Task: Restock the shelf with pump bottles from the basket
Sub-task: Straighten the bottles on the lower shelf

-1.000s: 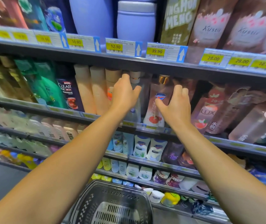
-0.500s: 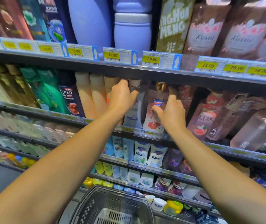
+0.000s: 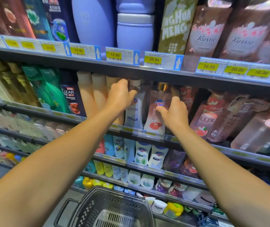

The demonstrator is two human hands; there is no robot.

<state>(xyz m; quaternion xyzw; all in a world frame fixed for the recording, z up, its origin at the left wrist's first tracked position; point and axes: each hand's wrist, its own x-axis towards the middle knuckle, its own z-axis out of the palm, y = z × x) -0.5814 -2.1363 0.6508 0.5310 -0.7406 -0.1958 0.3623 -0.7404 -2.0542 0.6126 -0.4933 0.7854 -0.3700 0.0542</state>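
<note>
Left hand (image 3: 120, 95) apparently grips upright white bottle (image 3: 134, 110).

Under the left hand's (image 3: 120, 95) fingers stands a white bottle (image 3: 133, 112) with a blue label mark and a beige cap. At the right hand's (image 3: 174, 112) thumb is a pink bottle (image 3: 157, 112), red fruit printed low, gold cap. Left of the left fingers, peach bottles (image 3: 86, 92), then a dark navy bottle (image 3: 72, 97) and green ones (image 3: 49, 89). Price tags (image 3: 114, 55) are yellow on white, blue-arrowed. The basket (image 3: 111, 208) looks dark grey, perhaps black.
</note>
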